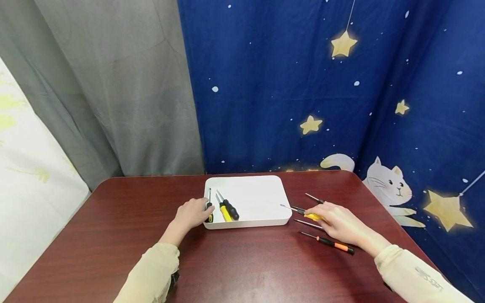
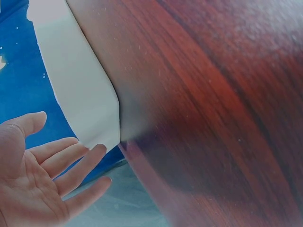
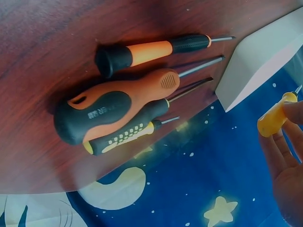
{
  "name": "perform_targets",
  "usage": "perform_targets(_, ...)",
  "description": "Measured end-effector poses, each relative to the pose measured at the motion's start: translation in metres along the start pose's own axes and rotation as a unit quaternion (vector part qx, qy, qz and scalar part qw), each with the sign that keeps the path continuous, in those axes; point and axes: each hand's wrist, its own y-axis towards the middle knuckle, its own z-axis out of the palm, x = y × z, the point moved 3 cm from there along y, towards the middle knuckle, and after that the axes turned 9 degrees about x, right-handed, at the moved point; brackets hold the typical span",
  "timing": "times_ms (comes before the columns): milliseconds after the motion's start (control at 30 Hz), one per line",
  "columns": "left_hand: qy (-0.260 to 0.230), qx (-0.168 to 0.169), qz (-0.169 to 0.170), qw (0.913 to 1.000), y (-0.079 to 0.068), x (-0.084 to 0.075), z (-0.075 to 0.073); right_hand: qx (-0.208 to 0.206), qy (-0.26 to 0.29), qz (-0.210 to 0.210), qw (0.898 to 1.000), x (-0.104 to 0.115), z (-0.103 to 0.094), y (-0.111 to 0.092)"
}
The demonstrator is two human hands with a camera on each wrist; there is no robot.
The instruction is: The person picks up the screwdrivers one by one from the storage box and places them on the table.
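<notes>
My left hand (image 1: pixel 192 212) rests at the left rim of the white tray (image 1: pixel 261 198), its fingers loosely spread in the left wrist view. Close by its fingertips, inside the tray, lies a black-and-yellow screwdriver (image 1: pixel 209 218). Beside that lie a yellow-handled screwdriver (image 1: pixel 226 213) and a black-handled screwdriver (image 1: pixel 232 211). To the right of the tray, my right hand (image 1: pixel 339 221) pinches a screwdriver with a yellow handle (image 3: pixel 271 118) between thumb and fingers. Its shaft points left toward the tray's right rim.
Below the right hand on the table lie an orange-and-black slim screwdriver (image 3: pixel 151 52), a thick orange-and-black screwdriver (image 3: pixel 142 92), a black-handled one (image 3: pixel 154 109) and a small black-and-yellow one (image 3: pixel 125 138). Curtains (image 1: pixel 273 84) hang behind the dark red table (image 1: pixel 242 261).
</notes>
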Motion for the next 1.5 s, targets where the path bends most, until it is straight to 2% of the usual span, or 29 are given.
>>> perform_targets(333, -0.001, 0.005, -0.001, 1.0000, -0.001, -0.001, -0.001, -0.019, -0.005, -0.033, 0.999, 0.000, 0.007, -0.006)
perform_targets(600, 0.001, 0.002, 0.001, 1.0000, -0.001, -0.002, -0.001, -0.012, 0.014, -0.043, 0.999, 0.002, 0.017, -0.013)
perform_targets(900, 0.004, 0.001, 0.002, 1.0000, -0.001, -0.002, -0.001, -0.030, 0.013, -0.092, 0.995, 0.006, 0.026, -0.020)
perform_targets(1367, 0.003, -0.001, 0.003, 1.0000, -0.002, -0.002, -0.002, 0.012, 0.063, -0.078, 0.995, 0.009, 0.039, -0.032)
perform_targets(1500, 0.003, 0.000, 0.004, 1.0000, -0.002, -0.002, -0.002, 0.024, 0.062, -0.067, 0.996, 0.010, 0.043, -0.033)
